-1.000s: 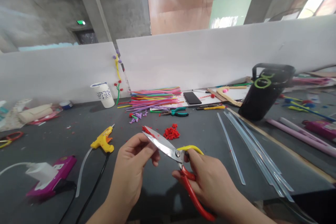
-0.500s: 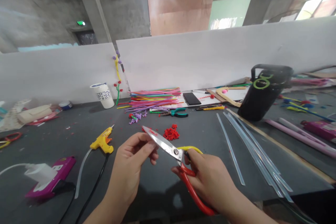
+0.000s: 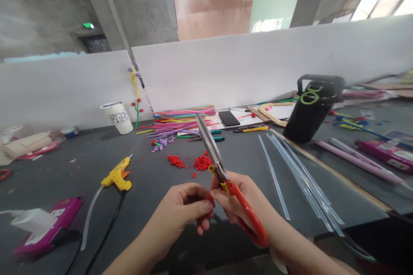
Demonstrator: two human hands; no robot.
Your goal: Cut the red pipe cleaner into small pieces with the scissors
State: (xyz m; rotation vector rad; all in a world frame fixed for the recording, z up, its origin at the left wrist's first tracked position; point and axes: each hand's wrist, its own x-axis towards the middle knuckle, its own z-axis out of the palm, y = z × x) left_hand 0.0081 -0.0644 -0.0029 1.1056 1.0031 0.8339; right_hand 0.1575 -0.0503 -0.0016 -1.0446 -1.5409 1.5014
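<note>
In my right hand (image 3: 235, 193) are scissors (image 3: 211, 146) with one red and one yellow handle, their blades pointing up and away from me. Close beside it, my left hand (image 3: 190, 208) is pinched at the fingertips on a small red piece (image 3: 211, 200), mostly covered by the fingers. The right thumb is right at that piece; whether it touches is unclear. Beyond the hands lie a pile of red cut pieces (image 3: 203, 162) and a smaller red pile (image 3: 175, 161). Purple cut pieces (image 3: 162, 143) sit farther back.
A yellow glue gun (image 3: 118, 175) with its cord lies left, near a purple power strip (image 3: 50, 225). Pipe cleaners (image 3: 180, 122), pliers (image 3: 209, 135) and a phone (image 3: 229, 118) lie at the back. Clear glue sticks (image 3: 300, 176) and a black bottle (image 3: 311, 111) are right.
The scissors have swung upright, away from the left fingertips. Both hands have come together, the left moving right. The smaller red pile now shows uncovered. The view has shifted slightly right.
</note>
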